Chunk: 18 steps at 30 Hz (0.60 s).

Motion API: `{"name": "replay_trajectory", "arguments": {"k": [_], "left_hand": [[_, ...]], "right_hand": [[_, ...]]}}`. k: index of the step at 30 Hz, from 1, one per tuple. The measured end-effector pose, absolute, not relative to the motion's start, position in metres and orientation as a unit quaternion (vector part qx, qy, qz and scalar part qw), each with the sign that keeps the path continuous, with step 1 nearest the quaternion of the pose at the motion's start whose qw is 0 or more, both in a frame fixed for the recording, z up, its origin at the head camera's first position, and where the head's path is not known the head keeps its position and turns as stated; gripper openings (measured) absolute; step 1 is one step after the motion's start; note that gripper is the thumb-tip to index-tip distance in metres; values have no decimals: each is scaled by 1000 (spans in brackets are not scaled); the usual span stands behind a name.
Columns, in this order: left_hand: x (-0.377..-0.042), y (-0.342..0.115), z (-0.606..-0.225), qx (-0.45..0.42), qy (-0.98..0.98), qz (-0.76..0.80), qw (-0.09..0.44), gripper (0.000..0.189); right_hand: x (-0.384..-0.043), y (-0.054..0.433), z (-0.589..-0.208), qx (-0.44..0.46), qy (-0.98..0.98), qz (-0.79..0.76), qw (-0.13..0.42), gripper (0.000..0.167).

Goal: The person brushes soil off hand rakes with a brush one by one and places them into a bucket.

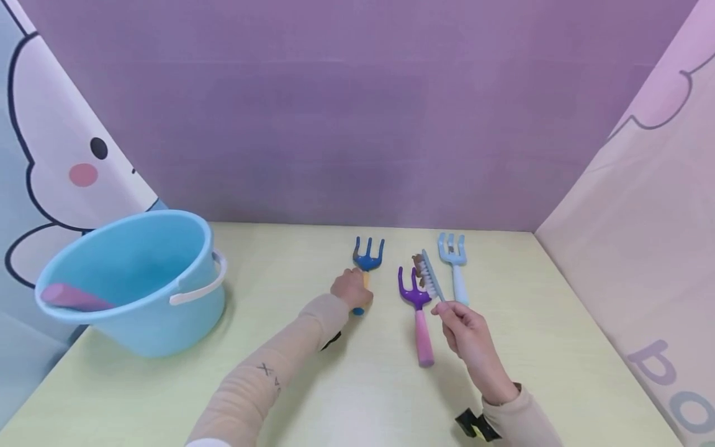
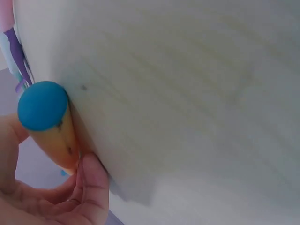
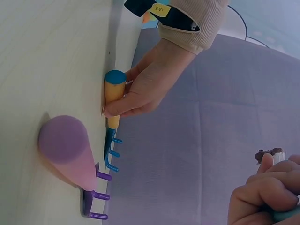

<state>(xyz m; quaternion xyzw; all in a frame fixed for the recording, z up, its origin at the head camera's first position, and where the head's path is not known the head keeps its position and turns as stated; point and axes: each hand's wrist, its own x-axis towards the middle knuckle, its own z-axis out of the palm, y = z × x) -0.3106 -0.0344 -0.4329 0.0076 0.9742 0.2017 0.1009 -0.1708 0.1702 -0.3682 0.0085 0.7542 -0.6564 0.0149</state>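
My left hand (image 1: 350, 288) grips the orange handle of a hand fork (image 1: 367, 262) with blue tines and a blue end cap. The fork lies at the table, tines pointing away; in the left wrist view fingers and thumb pinch its handle (image 2: 56, 140). My right hand (image 1: 469, 335) holds a small brush (image 1: 432, 279) by its handle, raised and tilted. White bristles face left, with brown dirt on them. Below it lies a purple hand fork with a pink handle (image 1: 424, 341); the brush overlaps its tines in the head view.
A light blue hand fork (image 1: 458, 282) lies behind the right hand. At the left stands a light blue bucket (image 1: 162, 326) with a white handle, a pink tool handle (image 1: 78, 298) leaning inside. A purple backdrop (image 1: 346, 136) rises behind the table (image 1: 357, 397).
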Motion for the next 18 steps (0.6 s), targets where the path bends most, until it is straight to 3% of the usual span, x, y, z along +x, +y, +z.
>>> {"name": "replay_trajectory", "arguments": {"k": [18], "left_hand": [[-325, -51, -438, 2, 986, 159, 54, 33]], "right_hand": [[-172, 169, -370, 9, 769, -638, 20, 29]]}}
